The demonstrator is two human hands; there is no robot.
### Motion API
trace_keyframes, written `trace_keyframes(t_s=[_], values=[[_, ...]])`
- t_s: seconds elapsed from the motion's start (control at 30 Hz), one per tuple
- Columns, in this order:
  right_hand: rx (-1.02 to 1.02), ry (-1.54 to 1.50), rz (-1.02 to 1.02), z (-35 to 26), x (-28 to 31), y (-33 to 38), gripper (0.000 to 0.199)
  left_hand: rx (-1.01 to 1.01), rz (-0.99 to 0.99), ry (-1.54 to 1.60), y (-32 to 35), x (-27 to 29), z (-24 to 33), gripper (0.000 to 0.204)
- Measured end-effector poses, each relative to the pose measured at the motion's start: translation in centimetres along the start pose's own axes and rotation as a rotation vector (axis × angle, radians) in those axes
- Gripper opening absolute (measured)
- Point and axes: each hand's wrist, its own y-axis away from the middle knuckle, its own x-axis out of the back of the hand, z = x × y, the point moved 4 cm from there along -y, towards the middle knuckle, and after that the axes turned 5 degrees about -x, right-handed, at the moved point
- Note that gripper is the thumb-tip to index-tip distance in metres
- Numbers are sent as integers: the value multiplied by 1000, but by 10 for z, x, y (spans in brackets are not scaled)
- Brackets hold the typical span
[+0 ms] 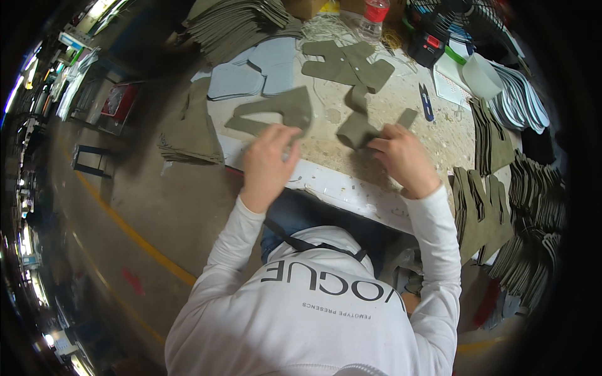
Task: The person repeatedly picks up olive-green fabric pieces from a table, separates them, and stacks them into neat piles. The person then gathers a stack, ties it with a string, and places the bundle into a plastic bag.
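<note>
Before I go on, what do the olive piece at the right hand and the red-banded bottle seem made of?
Olive piece: perhaps suede-like fabric or thin leather, matte; it curls, without shine.
Bottle: likely clear plastic, glossy; see-through below the band, with highlights.

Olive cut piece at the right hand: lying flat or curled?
Curled: the olive cut piece bends round on itself beside the fingers of the right hand instead of lying flat.
</note>
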Motion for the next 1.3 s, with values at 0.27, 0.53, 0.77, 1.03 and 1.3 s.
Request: trace_keyframes(t_s=[0.27,0.53,0.77,1.03,1.3], values=[[-69,-539,-148,-2,13,68,32,-150,-349,281,19,-32,70,18],[-161,-337,316,74,2,-42,30,-333,-159,85,-106,-43,0,20],[-311,-203,520,88,-54,-96,19,-277,-182,-123,-162,-129,-36,24],[-391,-484,912,116,19,-61,17,-148,114,137,-169,-71,-55,23],[-174,-404,450,10,41,52,18,-183,-161,291,-51,-9,28,17]])
